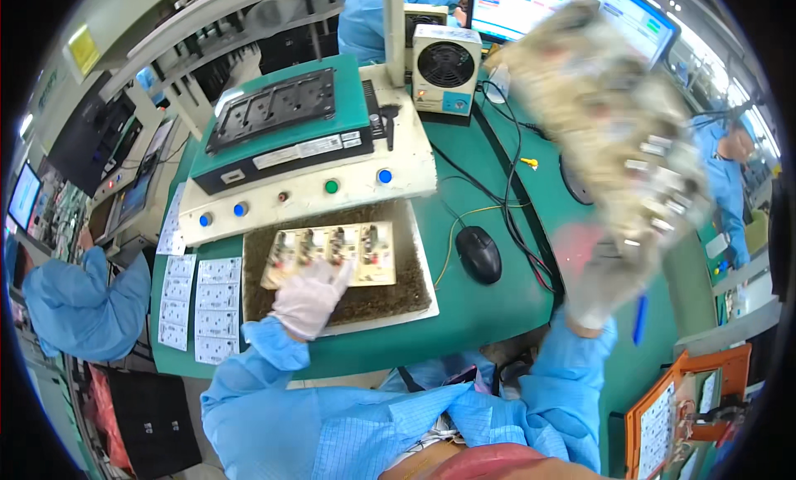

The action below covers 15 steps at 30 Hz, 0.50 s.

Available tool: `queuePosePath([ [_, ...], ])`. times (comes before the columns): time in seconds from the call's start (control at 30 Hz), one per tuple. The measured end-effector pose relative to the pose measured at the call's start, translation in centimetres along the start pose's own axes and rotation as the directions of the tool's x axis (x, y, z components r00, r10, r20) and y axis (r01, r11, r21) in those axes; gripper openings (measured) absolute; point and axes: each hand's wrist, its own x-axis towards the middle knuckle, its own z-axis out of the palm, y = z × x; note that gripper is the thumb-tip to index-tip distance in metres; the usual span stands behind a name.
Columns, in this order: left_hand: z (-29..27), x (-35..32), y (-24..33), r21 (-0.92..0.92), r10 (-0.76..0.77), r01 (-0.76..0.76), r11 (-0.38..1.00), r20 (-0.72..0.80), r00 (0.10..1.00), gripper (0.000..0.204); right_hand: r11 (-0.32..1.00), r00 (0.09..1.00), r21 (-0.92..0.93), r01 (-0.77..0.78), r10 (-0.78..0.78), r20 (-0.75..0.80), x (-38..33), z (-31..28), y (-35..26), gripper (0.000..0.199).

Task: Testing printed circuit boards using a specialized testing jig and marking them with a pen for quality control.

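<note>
My left hand (311, 299), in a white glove, reaches over the near edge of a pale circuit board panel (377, 264). Its fingers are stretched out and seem to touch the panel, which carries several groups of components. The panel lies on a brown pad (414, 289) in a shallow white tray. At the right, my gloved right hand (605, 281) is closed on the lower end of a large beige board panel (618, 119). That panel is held up, tilted and smeared by motion; silvery parts show on it. My right fingers are partly hidden behind it.
Beyond the tray stands a white test fixture (406, 177) with coloured buttons and a green-topped box (282, 119). A small fan unit (445, 70), a monitor, cables and a black mouse (478, 254) are nearby. Printed sheets (218, 310) lie left; an orange rack (663, 397) stands right.
</note>
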Motion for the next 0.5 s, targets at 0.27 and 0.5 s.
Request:
queuePosePath([
  [0.27,-0.3,1.5,-4.0,-0.518,-0.468,0.169,0.839,-0.526,0.71,0.05,0.576,0.448,-0.208,-0.79,0.775,0.447,-11.1,-1.4,9.7,0.04],
  [0.5,3.5,5.0,-16.8,-0.759,-0.765,-0.206,-0.617,0.517,0.386,0.023,0.779,0.405,-0.488,-0.394,0.624,0.669,-9.5,-1.1,10.8,0.058],
])
